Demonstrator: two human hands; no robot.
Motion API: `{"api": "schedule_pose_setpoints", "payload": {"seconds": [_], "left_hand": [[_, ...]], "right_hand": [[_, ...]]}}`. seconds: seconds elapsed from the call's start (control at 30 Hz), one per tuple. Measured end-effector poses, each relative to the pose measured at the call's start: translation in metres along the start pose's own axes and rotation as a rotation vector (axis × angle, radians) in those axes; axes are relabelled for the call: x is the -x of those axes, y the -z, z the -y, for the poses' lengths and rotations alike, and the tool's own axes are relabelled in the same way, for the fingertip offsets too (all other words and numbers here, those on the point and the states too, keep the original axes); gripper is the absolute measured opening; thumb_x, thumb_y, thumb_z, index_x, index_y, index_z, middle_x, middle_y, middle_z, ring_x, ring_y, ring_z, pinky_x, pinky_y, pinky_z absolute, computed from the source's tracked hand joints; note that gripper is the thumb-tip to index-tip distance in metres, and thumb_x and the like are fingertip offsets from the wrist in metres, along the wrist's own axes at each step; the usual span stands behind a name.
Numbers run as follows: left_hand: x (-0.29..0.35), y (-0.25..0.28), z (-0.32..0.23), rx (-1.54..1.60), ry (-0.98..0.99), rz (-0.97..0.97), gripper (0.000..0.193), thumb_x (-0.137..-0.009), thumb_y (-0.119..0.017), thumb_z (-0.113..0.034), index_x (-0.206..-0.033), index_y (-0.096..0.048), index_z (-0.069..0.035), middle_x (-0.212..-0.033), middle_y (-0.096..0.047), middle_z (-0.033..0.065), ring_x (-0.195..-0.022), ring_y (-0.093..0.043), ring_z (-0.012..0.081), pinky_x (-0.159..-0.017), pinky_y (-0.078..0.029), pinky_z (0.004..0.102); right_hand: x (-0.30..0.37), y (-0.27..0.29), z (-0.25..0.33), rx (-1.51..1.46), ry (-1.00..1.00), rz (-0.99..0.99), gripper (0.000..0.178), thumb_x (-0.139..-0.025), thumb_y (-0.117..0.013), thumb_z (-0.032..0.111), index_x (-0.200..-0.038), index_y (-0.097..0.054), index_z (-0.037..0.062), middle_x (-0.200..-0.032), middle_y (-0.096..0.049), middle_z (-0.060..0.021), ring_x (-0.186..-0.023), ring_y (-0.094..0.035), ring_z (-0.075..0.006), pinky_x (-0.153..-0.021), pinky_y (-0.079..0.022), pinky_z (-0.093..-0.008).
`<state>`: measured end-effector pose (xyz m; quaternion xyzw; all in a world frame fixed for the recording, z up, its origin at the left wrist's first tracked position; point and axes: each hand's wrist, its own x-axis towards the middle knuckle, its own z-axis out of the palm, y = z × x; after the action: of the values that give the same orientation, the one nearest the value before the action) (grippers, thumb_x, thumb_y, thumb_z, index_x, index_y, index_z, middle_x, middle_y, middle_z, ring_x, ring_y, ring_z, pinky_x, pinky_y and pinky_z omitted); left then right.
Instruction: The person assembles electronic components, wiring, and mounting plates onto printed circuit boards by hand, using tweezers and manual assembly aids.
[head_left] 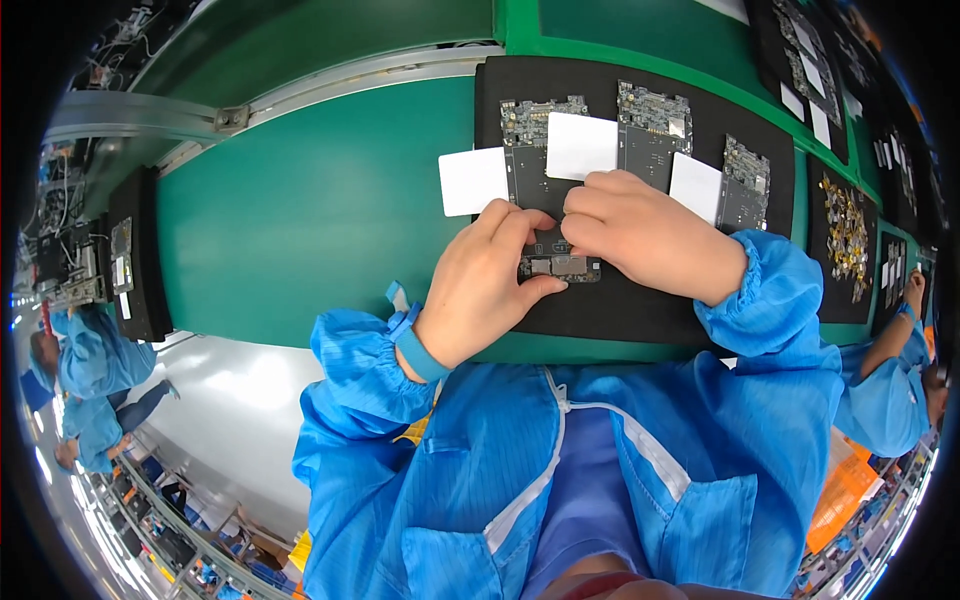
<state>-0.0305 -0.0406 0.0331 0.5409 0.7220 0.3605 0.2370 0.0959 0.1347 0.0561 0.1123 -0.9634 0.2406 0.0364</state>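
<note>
A dark circuit board (560, 267) with small metal shields along its near end lies on a black mat (640, 310) in front of me. My left hand (480, 275) is closed around the board's left side, thumb at its near edge and fingertips on its upper face. Curled over the same board, my right hand (650, 235) has thumb and fingers pressed together; whatever is between them is hidden. Just beyond my hands is a white square card (582, 146), with a second white card (474, 182) to its left. A third white card (695, 187) shows past my right hand.
More circuit boards (654, 115) lie at the mat's far side, one (745, 180) farther right. The mat rests on a green table (300, 210). Small yellowish parts (845, 240) cover another mat at right. A co-worker's arm (890, 350) reaches in there.
</note>
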Motion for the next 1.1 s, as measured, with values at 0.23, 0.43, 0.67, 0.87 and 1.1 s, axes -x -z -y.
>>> {"api": "schedule_pose_setpoints", "payload": {"seconds": [0.23, 0.43, 0.67, 0.87, 1.1], "left_hand": [[0.003, 0.018, 0.0, 0.137, 0.002, 0.042, 0.063, -0.072, -0.083, -0.018, -0.126, -0.054, -0.004, -0.1, -0.055, 0.0078, -0.08, -0.054, 0.0168, -0.068, -0.046, 0.0286], [0.0, 0.019, -0.016, 1.108, 0.19, 0.092, 0.096, -0.09, -0.01, -0.077, -0.151, -0.024, -0.004, -0.124, -0.051, 0.0118, -0.102, -0.049, 0.019, -0.095, -0.036, 0.036], [-0.002, 0.001, -0.052, 1.237, 0.219, 0.228, 0.095, -0.094, -0.014, -0.072, -0.151, -0.009, 0.004, -0.13, -0.044, 0.0139, -0.118, -0.044, 0.0223, -0.103, -0.035, 0.0366], [-0.001, -0.002, -0.044, 1.126, 0.227, 0.256, 0.076, -0.101, -0.023, -0.058, -0.144, -0.033, 0.004, -0.131, -0.052, 0.0157, -0.119, -0.051, 0.0228, -0.102, -0.039, 0.035], [0.003, 0.005, -0.024, 1.281, 0.395, 0.36, 0.027, -0.093, -0.065, -0.013, -0.115, -0.059, 0.002, -0.095, -0.068, 0.0093, -0.086, -0.066, 0.0151, -0.078, -0.054, 0.0259]], "right_hand": [[0.004, 0.006, -0.001, -0.04, 0.007, -0.143, 0.021, -0.078, -0.071, 0.015, -0.089, -0.056, 0.0061, -0.086, -0.053, -0.0089, -0.083, -0.052, -0.0282, -0.075, -0.043, -0.0383], [0.015, 0.032, 0.05, -0.243, -0.307, -0.238, 0.036, -0.068, -0.081, 0.017, -0.095, -0.06, 0.0076, -0.083, -0.053, -0.0102, -0.082, -0.055, -0.0319, -0.073, -0.045, -0.041], [0.022, 0.013, 0.066, 0.052, -0.201, -0.438, 0.027, -0.066, -0.074, 0.004, -0.09, -0.062, 0.008, -0.087, -0.057, -0.0075, -0.08, -0.055, -0.0287, -0.071, -0.047, -0.0393], [0.041, 0.017, 0.05, -0.605, -0.509, -0.418, 0.009, -0.08, -0.074, 0.006, -0.086, -0.069, 0.0014, -0.084, -0.06, -0.0041, -0.077, -0.056, -0.0144, -0.063, -0.044, -0.0278], [0.037, 0.008, 0.038, -0.799, -0.255, -0.414, 0.014, -0.081, -0.075, 0.006, -0.094, -0.071, 0.0038, -0.085, -0.062, -0.0004, -0.068, -0.048, -0.0065, -0.06, -0.038, -0.0209]]}}
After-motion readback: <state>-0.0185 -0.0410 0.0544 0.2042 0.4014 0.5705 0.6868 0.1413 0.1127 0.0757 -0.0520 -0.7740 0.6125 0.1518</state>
